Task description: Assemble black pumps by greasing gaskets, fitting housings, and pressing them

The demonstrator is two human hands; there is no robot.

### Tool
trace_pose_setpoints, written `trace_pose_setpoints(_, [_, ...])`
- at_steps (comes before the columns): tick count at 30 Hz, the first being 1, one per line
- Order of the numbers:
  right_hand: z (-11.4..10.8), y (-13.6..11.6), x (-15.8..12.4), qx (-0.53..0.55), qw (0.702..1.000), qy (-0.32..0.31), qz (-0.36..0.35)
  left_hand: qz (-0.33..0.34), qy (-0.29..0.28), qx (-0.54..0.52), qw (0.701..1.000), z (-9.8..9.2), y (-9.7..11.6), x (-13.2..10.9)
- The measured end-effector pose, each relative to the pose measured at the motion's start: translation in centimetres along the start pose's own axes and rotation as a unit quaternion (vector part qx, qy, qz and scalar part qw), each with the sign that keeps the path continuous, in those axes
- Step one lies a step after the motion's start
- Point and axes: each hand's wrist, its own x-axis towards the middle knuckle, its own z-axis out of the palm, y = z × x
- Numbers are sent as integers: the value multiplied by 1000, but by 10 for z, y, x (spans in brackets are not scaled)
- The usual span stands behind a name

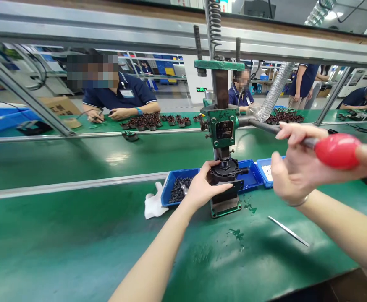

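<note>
Firstly, the fingers of the left hand: spread about the near left side of a black part, which is grasped between the thumb, laid along its lower edge, and a finger placed on top. The black part is seated on the base of a green press, directly beneath the ram; whether it is touched by the ram cannot be told.

Right hand: raised, blurred, with the lever of the press passed between its fingers, beside the red knob; how tightly they are closed cannot be told.

Left of the press: one blue bin, filled with small dark pieces; a white cloth, laid just beside it. Right of the press, behind: a blue tray, then a light blue bin, in which white pieces are held.

Nearer, on the green counter: a thin metal rod, laid aslant; wet marks, scattered before the press. Beyond the rail: clustered dark parts, by which a co-worker in navy is seated.
</note>
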Motion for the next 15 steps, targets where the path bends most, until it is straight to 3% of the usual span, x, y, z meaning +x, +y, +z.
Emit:
trace_pose_setpoints(2, [8,-6,5,-7,998,39,-45,4,0,8,1000,0,0,-1])
trace_pose_setpoints(8, [27,-4,-11,6,980,180,-85,8,1,10,1000,0,-6,2])
trace_pose_setpoints(12, [9,1,1,8,994,84,-62,8,9,5,1000,1,1,2])
trace_pose_setpoints(15, [-23,-6,4,-9,1000,12,-1,30,36,34,998,5,11,-26])
